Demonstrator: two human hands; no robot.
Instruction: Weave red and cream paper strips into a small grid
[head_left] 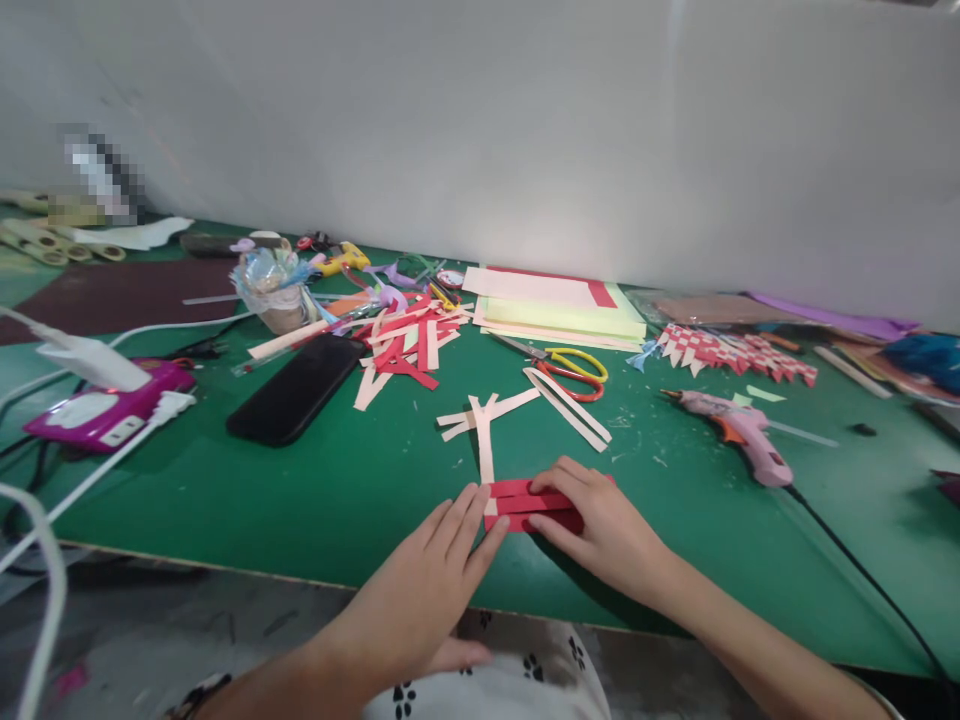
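Red paper strips (517,505) lie side by side near the table's front edge, with a pale strip crossing at their left end. My left hand (431,570) rests its fingertips on that left end, fingers stretched out and thumb apart below. From the right, my right hand (600,520) has its thumb and fingertips around the red strips, holding them near the middle. A pale strip (484,440) stands out away from the left end. Beyond it are more loose pale strips (574,410).
Red-and-yellow scissors (574,372) lie behind the pale strips. To the right is a pink glue gun (739,435) with a black cord. On the left are a black phone (296,390), a purple power strip (112,405) and white cables. Mixed strips (412,340) are piled behind.
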